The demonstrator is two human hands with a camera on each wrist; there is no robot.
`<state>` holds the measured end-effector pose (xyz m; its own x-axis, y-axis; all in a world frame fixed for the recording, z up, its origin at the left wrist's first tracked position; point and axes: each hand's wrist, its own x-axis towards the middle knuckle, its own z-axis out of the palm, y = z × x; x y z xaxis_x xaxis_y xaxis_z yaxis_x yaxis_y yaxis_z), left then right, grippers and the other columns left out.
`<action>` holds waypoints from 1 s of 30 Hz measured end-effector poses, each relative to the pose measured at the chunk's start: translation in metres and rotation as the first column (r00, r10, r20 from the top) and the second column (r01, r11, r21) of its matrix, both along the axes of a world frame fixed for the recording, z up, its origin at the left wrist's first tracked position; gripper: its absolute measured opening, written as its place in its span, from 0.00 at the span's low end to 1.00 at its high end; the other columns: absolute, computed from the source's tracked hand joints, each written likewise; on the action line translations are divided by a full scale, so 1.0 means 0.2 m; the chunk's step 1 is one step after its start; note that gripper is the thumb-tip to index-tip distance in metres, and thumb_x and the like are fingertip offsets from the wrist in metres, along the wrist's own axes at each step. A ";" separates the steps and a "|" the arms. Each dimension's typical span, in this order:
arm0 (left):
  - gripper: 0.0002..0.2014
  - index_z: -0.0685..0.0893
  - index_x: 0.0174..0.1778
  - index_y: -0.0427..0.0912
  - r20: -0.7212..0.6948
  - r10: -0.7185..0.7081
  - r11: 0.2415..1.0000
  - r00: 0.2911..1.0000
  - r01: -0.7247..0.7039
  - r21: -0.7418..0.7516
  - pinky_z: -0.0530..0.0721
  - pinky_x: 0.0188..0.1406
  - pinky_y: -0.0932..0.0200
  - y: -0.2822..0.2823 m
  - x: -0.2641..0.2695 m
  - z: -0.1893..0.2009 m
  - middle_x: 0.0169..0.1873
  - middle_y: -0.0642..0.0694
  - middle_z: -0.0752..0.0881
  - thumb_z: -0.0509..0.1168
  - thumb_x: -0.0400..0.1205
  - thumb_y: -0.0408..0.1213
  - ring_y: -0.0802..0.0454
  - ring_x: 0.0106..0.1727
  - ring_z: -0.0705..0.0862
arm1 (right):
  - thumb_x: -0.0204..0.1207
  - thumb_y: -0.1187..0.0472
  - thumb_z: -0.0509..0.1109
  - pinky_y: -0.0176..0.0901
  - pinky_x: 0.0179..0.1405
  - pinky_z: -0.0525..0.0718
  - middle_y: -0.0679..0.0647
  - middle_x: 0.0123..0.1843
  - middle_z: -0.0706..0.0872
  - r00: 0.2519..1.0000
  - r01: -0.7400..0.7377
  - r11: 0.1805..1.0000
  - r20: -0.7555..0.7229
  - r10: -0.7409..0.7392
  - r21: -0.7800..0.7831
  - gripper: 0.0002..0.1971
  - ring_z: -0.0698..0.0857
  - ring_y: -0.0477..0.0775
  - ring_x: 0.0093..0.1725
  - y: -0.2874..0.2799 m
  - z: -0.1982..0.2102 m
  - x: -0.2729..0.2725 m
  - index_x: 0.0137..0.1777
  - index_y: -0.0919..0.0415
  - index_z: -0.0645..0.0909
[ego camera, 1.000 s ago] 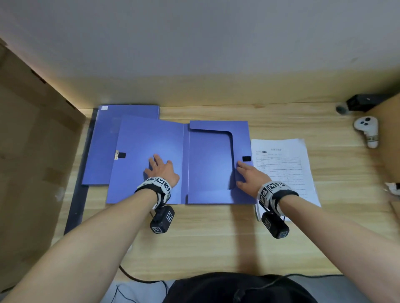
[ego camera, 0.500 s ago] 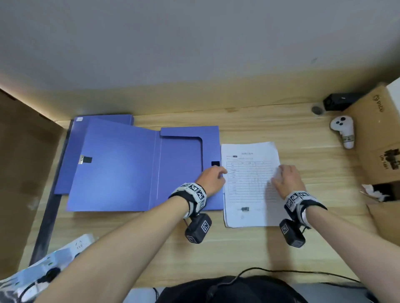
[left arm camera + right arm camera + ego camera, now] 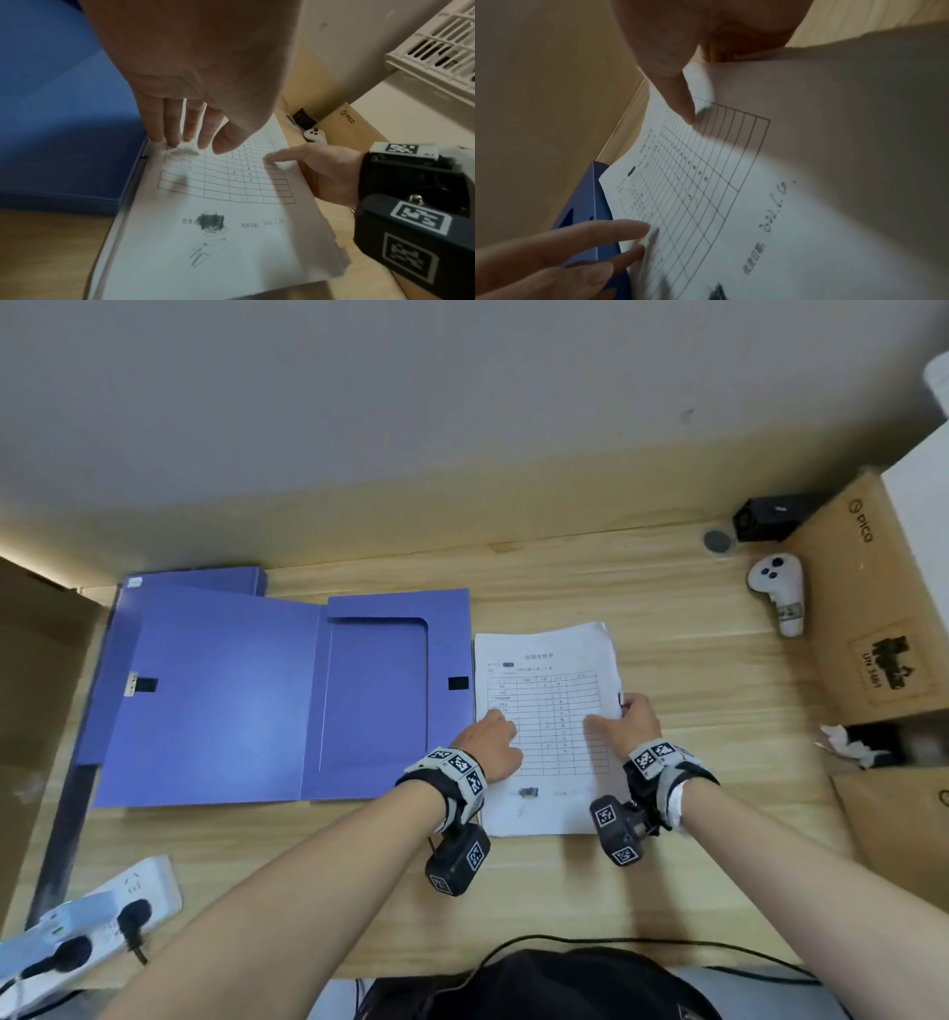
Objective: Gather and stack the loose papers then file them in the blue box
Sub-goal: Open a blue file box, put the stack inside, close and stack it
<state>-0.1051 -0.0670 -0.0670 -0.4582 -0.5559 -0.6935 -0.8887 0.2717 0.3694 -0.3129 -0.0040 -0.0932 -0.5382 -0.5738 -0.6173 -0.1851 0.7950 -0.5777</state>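
Both my hands had left the opened blue box (image 3: 287, 701) for the papers (image 3: 544, 711) beside it: left hand (image 3: 488, 742) fingers pressing flat, right hand (image 3: 629, 719) pinching the edge, ready for gathering.

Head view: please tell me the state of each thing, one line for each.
blue box: lies open and flat on the desk, nothing inside.
papers: lie in a stack beside the box, right edge lifted.
left hand: fingertips press on the papers.
right hand: grips the papers' right edge, thumb on top.
power strip: one plug in.
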 end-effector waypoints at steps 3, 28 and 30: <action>0.07 0.77 0.45 0.38 0.002 0.018 1.000 1.000 -0.018 0.023 0.81 0.54 0.48 -0.01 0.00 0.01 0.63 0.45 0.73 0.56 0.81 0.37 0.42 0.53 0.80 | 0.70 0.65 0.77 0.47 0.51 0.84 0.56 0.52 0.87 0.998 -0.050 0.999 0.037 0.049 0.022 0.15 0.86 0.59 0.50 -0.01 0.01 -0.03 0.56 0.63 0.81; 0.18 0.85 0.56 0.38 -0.397 0.891 0.412 0.220 -0.761 0.502 0.85 0.63 0.44 -0.30 0.73 0.30 0.58 0.40 0.89 0.73 0.77 0.48 0.44 0.57 0.88 | 0.66 0.69 0.82 0.62 0.55 0.89 0.60 0.51 0.92 0.952 0.077 0.948 0.304 0.022 -0.307 0.19 0.92 0.62 0.49 -0.43 0.45 0.48 0.57 0.62 0.85; 0.12 0.86 0.58 0.37 -0.377 0.919 0.333 0.114 -0.736 0.590 0.86 0.58 0.48 -0.29 0.85 0.29 0.57 0.37 0.90 0.71 0.81 0.37 0.41 0.58 0.89 | 0.66 0.70 0.82 0.61 0.55 0.89 0.60 0.51 0.92 0.946 0.073 0.949 0.323 0.032 -0.307 0.19 0.92 0.62 0.49 -0.47 0.41 0.60 0.57 0.63 0.84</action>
